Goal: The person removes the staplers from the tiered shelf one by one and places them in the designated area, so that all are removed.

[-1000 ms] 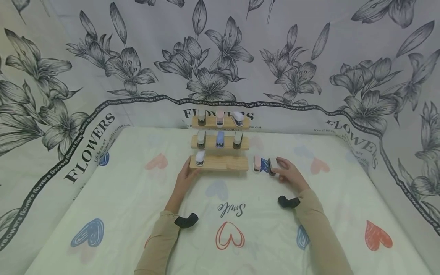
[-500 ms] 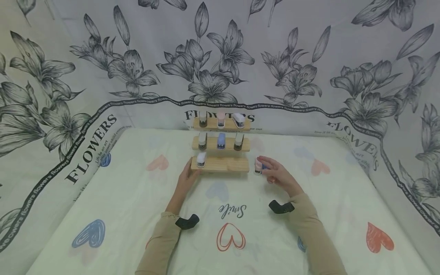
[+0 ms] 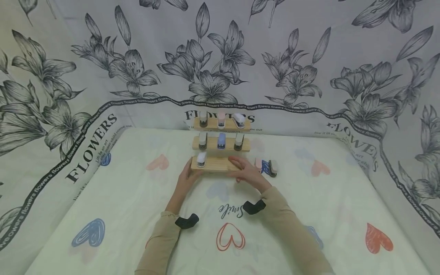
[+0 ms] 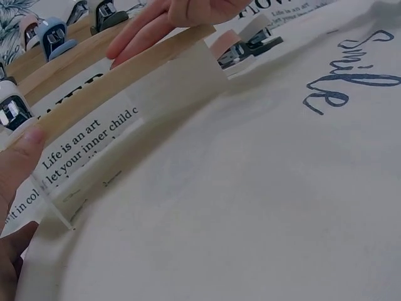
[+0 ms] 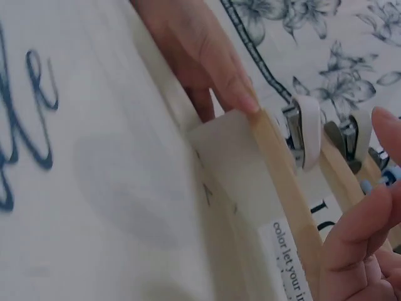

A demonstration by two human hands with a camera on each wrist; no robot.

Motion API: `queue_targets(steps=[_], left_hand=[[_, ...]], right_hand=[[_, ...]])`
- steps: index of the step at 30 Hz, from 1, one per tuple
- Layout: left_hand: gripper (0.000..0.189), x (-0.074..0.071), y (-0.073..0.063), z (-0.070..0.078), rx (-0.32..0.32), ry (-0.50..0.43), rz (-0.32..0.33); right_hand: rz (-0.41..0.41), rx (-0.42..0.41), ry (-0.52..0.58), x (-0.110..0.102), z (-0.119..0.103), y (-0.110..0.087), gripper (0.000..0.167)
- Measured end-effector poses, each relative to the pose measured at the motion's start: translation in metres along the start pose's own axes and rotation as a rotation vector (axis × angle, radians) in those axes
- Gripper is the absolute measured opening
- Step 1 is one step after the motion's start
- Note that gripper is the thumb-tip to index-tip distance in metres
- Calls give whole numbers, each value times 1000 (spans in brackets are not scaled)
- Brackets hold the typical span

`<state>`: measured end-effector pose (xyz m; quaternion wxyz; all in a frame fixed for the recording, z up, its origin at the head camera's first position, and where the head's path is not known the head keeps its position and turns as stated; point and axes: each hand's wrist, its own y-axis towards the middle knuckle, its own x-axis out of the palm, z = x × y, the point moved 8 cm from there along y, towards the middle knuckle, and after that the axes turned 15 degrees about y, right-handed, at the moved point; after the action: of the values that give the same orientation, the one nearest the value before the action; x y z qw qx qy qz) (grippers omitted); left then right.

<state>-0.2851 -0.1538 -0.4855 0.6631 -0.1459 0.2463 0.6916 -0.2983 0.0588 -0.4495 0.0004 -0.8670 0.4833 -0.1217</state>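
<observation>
A three-tier stand with wooden shelves [image 3: 218,165] is in front of me. My left hand [image 3: 186,176] grips the left end of its lowest shelf, thumb on the front edge in the left wrist view. Beside that thumb sits a small white stapler [image 3: 201,159]. My right hand [image 3: 248,173] is at the right part of the same shelf; its fingers [image 4: 147,34] reach over the wood with nothing seen in them. A pink stapler [image 3: 258,164], partly hidden by this hand, and a grey-and-black stapler [image 3: 273,169] lie on the cloth to the right.
The middle shelf [image 3: 212,144] carries two grey staplers and a blue stapler [image 3: 221,140]. On the top shelf [image 3: 212,125] stand a grey, a pink and a tilted white stapler [image 3: 238,120]. A heart-patterned cloth [image 3: 137,206] covers the table; flower-print fabric [image 3: 254,88] hangs behind.
My right hand has moved left, from the grey-and-black stapler past the pink stapler to the lowest shelf. Both staplers stay on the cloth. The left hand keeps its hold.
</observation>
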Motion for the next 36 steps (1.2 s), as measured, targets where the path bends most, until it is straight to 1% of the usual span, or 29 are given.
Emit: queue_targets(steps=[2,5,8,12,15,18,24,26,29,31,33,35,36], left_hand=[[80,0,0,-1,-16,6,-1],[81,-1,-1,-1,-1,34,19],[79,0,0,0,33,102,45],[76,1,0,0,65,161,76],[75,-1,0,0,77,165,100],[74,-3,1,0,80,164,110],[72,-5,0,6,104,106,95],[71,-6,0,8,116,90,93],[69,-8,1,8,116,69,96],[68,-9,1,7,113,62,96],[68,-9,0,5,108,52,95],[68,-8,0,5,101,50,87],[68,-7,-1,4,92,46,83]], right_hand=[[-6,10,22,10,0,6,73],[-14,14,32,22,-1,15,75],[1,18,-13,30,-1,21,77],[24,27,-92,35,-1,28,78],[39,32,-115,40,-2,33,76],[55,46,-105,46,0,41,76],[68,67,8,62,1,55,77],[73,57,37,66,-1,59,77],[82,39,77,72,-3,65,73],[95,22,93,74,-3,66,69],[104,7,135,75,-2,66,67],[115,4,161,77,-5,62,67],[130,1,156,77,-7,59,67]])
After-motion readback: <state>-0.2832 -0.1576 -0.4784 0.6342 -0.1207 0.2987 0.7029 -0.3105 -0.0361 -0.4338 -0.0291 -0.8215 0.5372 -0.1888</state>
